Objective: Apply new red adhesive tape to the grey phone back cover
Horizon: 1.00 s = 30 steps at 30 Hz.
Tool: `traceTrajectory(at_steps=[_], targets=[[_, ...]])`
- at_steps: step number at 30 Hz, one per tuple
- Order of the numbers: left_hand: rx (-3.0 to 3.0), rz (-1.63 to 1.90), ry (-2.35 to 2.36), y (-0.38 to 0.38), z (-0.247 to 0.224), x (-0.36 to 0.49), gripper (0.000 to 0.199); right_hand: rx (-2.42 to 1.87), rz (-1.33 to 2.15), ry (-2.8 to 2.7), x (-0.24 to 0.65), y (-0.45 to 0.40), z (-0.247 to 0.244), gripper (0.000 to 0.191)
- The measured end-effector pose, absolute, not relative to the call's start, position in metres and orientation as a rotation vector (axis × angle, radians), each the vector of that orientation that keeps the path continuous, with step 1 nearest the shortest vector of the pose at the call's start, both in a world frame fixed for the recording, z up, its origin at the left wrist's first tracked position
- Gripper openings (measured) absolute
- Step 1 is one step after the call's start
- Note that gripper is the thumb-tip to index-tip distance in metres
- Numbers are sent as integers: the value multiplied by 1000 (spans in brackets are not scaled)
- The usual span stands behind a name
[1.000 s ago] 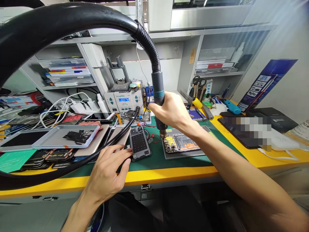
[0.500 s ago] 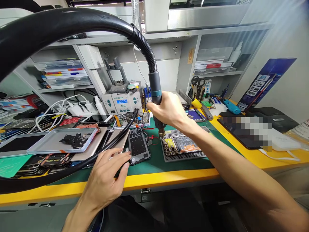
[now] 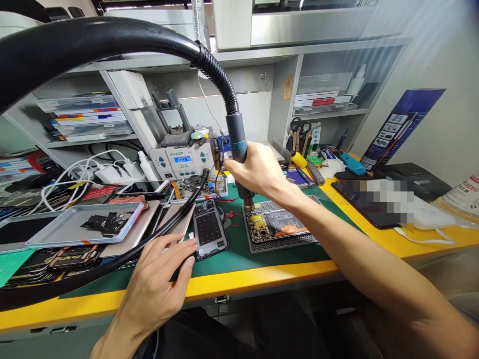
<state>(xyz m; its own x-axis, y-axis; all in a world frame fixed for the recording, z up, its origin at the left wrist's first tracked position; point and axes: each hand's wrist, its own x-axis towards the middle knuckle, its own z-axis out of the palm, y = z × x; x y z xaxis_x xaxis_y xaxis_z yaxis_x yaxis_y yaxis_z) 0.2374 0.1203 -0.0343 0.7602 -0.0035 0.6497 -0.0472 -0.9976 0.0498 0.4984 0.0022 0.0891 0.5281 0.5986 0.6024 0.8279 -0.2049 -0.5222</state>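
Observation:
My right hand (image 3: 258, 167) is wrapped around the handle of a hot air gun (image 3: 236, 134), held upright with its brass nozzle pointing down. Right below the nozzle lies an opened phone (image 3: 258, 227), its circuit board and battery showing, on a grey perforated pad (image 3: 262, 247). My left hand (image 3: 160, 274) is open, fingers stretched out over the bench's front part. Its fingertips reach the edge of a phone back cover (image 3: 210, 230) with a camera cutout; whether they touch it I cannot tell. The gun's black hose (image 3: 149, 37) arches over from the left.
Behind stands the hot air station (image 3: 183, 159) with a lit blue display; a black cable (image 3: 164, 227) runs from it past my left hand. A tray (image 3: 48, 239) with black parts and stacked phones sit left. Scissors (image 3: 299, 129), a black phone (image 3: 364, 204) and a white box (image 3: 430, 212) are right.
The whole view has shifted, so the bench appears slightly further left. My right hand still keeps the hot air gun over the phone's board; the left hand stays spread in about the same place.

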Motion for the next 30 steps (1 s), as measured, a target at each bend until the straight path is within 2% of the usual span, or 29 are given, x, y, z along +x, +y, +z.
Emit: traceTrajectory(at_steps=[23,30], targets=[[2887,1039,-39,121,-35,238,30,-2015,-440,-1124,521,-28,92,28],[2891,1036,-47,122,-36,237,31,-2102,-594,-1101,543,-45,92,17]])
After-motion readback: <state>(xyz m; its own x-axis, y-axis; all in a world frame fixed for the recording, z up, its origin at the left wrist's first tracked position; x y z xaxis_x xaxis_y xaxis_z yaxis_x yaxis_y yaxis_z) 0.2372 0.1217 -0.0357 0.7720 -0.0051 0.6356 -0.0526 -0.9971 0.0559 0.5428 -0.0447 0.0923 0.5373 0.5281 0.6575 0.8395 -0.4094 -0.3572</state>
